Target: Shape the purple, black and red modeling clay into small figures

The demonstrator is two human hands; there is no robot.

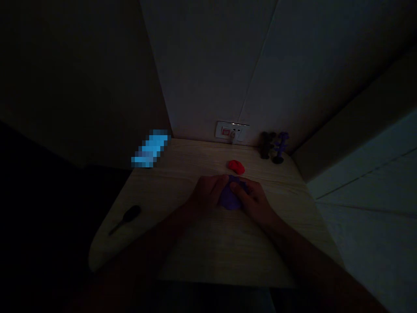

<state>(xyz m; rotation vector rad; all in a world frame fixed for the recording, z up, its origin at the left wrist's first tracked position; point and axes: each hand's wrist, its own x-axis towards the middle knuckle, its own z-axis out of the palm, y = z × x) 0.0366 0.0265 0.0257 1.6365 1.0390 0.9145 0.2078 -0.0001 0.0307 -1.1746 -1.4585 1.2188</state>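
Both my hands meet over a purple lump of modelling clay [230,201] near the middle of the wooden tabletop. My left hand [208,190] is closed on its left side, with the fingertips at its top edge. From the right, my right hand [254,198] grips it, the thumb pressed onto its upper face. The fingers behind the lump are partly hidden. Just beyond it lies a smaller red lump of modelling clay [236,167], apart from both hands.
A dark figure [266,145] and a purple figure [281,145] on a dark base stand at the back right. Near the left edge lies a dark key-like object [131,214]. A blurred bright screen [151,150] is at back left. The wall has a socket [232,131]. The room is dim.
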